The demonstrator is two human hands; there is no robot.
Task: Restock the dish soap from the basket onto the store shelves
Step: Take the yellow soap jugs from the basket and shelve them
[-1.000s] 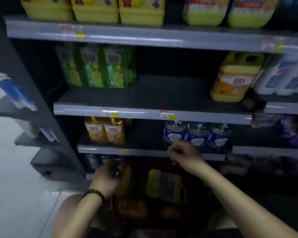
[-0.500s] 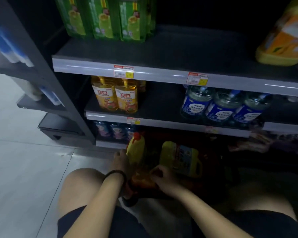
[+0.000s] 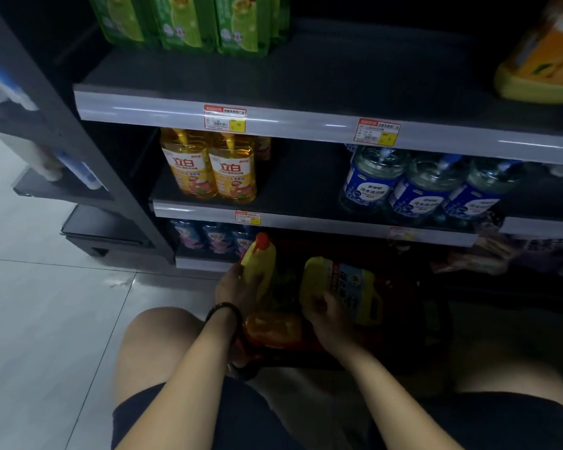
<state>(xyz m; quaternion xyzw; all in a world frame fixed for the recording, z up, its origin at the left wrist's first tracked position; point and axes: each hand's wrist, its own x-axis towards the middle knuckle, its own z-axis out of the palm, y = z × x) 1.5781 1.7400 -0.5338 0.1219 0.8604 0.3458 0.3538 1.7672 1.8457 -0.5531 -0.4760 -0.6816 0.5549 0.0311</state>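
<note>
The person crouches in front of the store shelves, knees apart, with the red basket (image 3: 400,297) on the floor between them; both hands are down in it. The left hand (image 3: 233,289), a dark band (image 3: 223,311) on its wrist, is curled round a yellow bottle with an orange cap (image 3: 259,261) and holds it upright at the basket's left side; the right hand (image 3: 325,311) grips the lower left edge of a yellow jug with a blue label (image 3: 348,287), which stands tilted in the basket just beside the first bottle; an orange bottle (image 3: 273,329) lies in the basket below the two hands.

On the middle shelf (image 3: 306,219), just above the basket, two yellow soap bottles (image 3: 208,170) stand side by side at the left, touching; three clear bottles with blue labels (image 3: 420,190) stand in a row at the right, well apart from the yellow pair, with bare shelf between. The upper shelf (image 3: 306,121) carries green packs (image 3: 192,24) at the left and a large yellow and orange jug (image 3: 543,66) at the far right; price tags are stuck along both shelf edges. The pale tiled floor (image 3: 46,303) runs off to the left.
</note>
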